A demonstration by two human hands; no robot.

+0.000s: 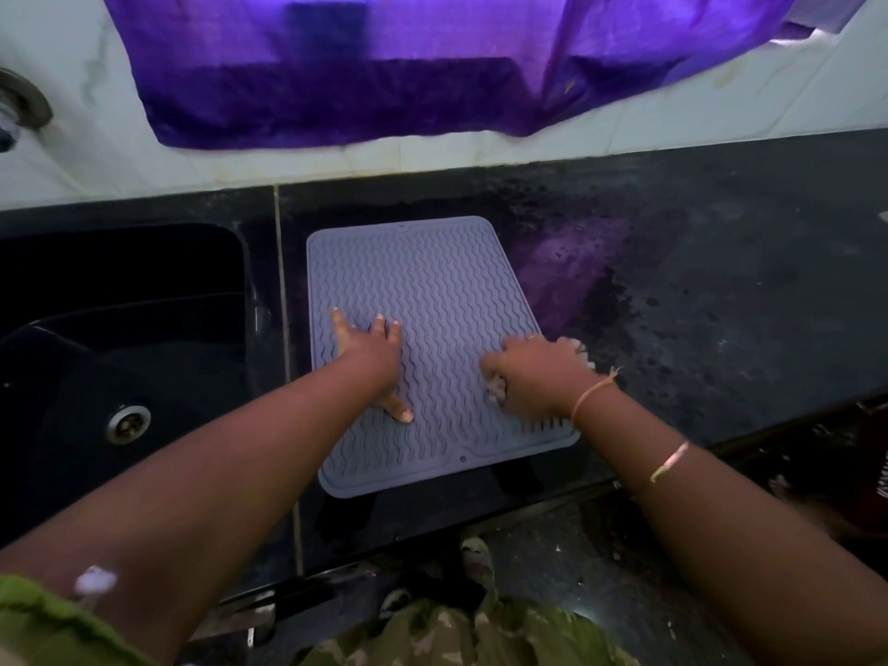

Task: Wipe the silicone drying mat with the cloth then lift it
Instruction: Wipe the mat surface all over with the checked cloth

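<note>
A grey silicone drying mat (432, 286) with wavy ridges lies flat on the black counter, just right of the sink. My left hand (372, 358) presses flat on the mat's left half, fingers spread. My right hand (538, 370) rests on the mat's right edge, closed around a bunched pale cloth (584, 353). Only small bits of the cloth stick out past my fingers and under my palm.
A black sink (120, 329) with a metal drain (127, 423) sits to the left. The black counter (721, 290) stretches to the right, speckled. A purple curtain (360, 79) hangs over the tiled wall behind. A tap fitting (19, 108) shows at far left.
</note>
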